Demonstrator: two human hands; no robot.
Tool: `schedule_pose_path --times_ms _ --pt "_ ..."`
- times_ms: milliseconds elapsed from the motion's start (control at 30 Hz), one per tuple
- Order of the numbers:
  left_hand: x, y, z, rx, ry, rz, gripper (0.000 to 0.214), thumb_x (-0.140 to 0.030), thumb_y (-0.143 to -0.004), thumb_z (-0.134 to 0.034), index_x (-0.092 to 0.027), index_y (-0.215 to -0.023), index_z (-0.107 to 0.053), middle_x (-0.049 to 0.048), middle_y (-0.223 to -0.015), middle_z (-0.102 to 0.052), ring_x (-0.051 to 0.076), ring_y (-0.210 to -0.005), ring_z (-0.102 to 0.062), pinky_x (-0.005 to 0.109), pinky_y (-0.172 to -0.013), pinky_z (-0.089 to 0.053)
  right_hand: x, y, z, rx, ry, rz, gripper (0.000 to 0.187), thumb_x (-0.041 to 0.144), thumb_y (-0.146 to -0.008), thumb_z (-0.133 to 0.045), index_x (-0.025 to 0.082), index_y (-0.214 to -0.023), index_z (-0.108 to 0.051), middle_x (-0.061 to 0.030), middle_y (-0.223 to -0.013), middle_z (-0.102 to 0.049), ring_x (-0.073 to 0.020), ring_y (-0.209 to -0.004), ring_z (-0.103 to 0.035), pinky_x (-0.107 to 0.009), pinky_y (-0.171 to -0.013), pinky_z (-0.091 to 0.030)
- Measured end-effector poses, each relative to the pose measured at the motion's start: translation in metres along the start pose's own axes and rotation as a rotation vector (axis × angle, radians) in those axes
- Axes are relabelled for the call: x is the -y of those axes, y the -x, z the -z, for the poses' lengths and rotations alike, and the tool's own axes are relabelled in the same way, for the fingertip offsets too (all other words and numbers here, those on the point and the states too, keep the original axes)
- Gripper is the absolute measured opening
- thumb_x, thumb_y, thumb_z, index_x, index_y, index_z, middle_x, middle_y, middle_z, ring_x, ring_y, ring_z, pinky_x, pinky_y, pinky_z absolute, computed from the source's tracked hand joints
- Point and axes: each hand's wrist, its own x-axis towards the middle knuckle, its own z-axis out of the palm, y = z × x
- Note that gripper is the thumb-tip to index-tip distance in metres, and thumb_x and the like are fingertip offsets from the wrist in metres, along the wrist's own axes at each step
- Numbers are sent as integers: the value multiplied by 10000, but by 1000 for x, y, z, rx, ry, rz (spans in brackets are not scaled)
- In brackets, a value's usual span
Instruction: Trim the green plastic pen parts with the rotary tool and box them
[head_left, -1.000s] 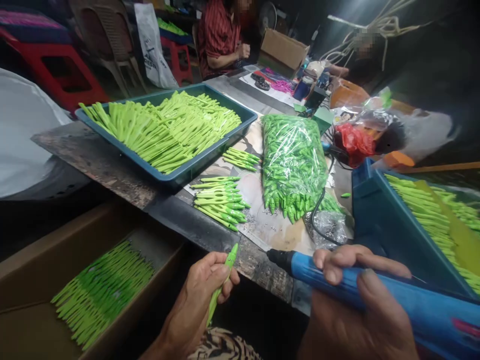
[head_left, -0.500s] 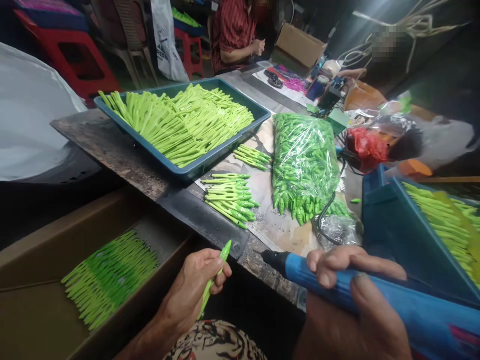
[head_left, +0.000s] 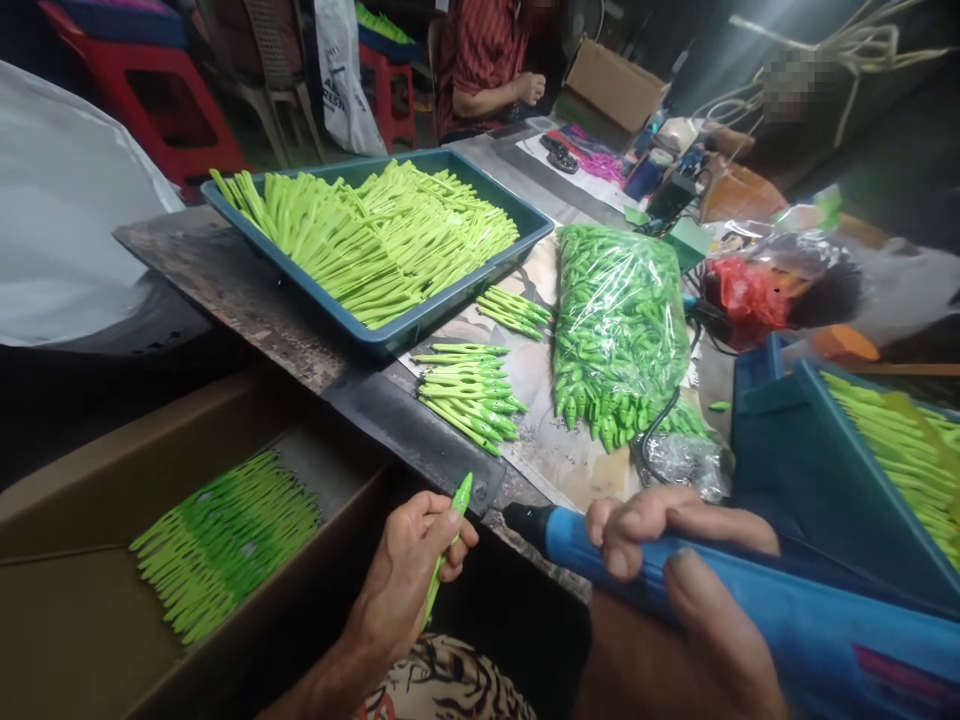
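My left hand (head_left: 420, 560) pinches a slim green plastic piece (head_left: 463, 492) between thumb and fingers; its darker, pointed end tilts upward. In my right hand (head_left: 697, 590) lies a blue electric screwdriver (head_left: 570, 538), fingers on top and thumb along its near side. The black nose of the screwdriver points left, toward the green piece, with a gap between them. Beyond my hands, a fanned row of similar green pieces (head_left: 469, 392) lies on the table. A smaller bundle (head_left: 514, 310) rests behind it.
A blue tray (head_left: 386, 340) heaped with light green sticks stands at the back left. Beside it sits a clear bag of green parts (head_left: 622, 320). At lower left, a cardboard box (head_left: 67, 640) contains finished-looking rows. A blue bin (head_left: 795, 470) stands right; a person (head_left: 484, 60) sits across.
The screwdriver in my right hand has moved left, nearer the green piece. My left hand has shifted slightly right with the piece still in it. The whole view has shifted a little.
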Motion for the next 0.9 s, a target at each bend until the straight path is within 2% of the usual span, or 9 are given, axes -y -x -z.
schedule_pose_path --times_ms 100,233,467,700,900 --pt "9 -1 3 10 -79 -75 192 -341 -799 -508 -158 -743 -496 16 -661 -578 74 -517 -413 210 -459 -293 -1 2 -5 12 7 4 160 144 -739 -474 181 -887 -524 6 -728 -513 -96 -544 -454 -300 -615 -389" --pt "14 -2 6 29 -157 -90 196 -356 -817 -484 -167 -763 -473 12 -672 -579 68 -517 -407 195 -441 -272 -3 3 -11 21 3 -46 153 134 -739 -487 190 -879 -510 8 -732 -514 -101 -558 -464 -299 -613 -392" --pt "-1 -4 2 44 85 69 231 -296 -708 -598 -174 -705 -402 -15 -599 -548 49 -483 -374 169 -412 -187 -4 -1 -20 30 28 -22 156 131 -718 -495 177 -867 -509 6 -721 -527 -99 -531 -461 -288 -569 -393" --pt "6 -5 3 -7 -69 -9 204 -313 -718 -585 -182 -706 -429 -23 -561 -560 59 -465 -382 166 -404 -235 1 -4 -24 57 52 -107 146 136 -733 -523 194 -864 -495 12 -736 -525 -108 -572 -468 -285 -574 -396" --pt "0 -6 2 18 142 98 275 -309 -645 -655 -171 -661 -417 -15 -553 -556 41 -442 -375 151 -384 -177 -3 -3 -26 45 68 -66 146 128 -735 -511 177 -872 -498 -4 -745 -537 -114 -573 -467 -301 -589 -381"
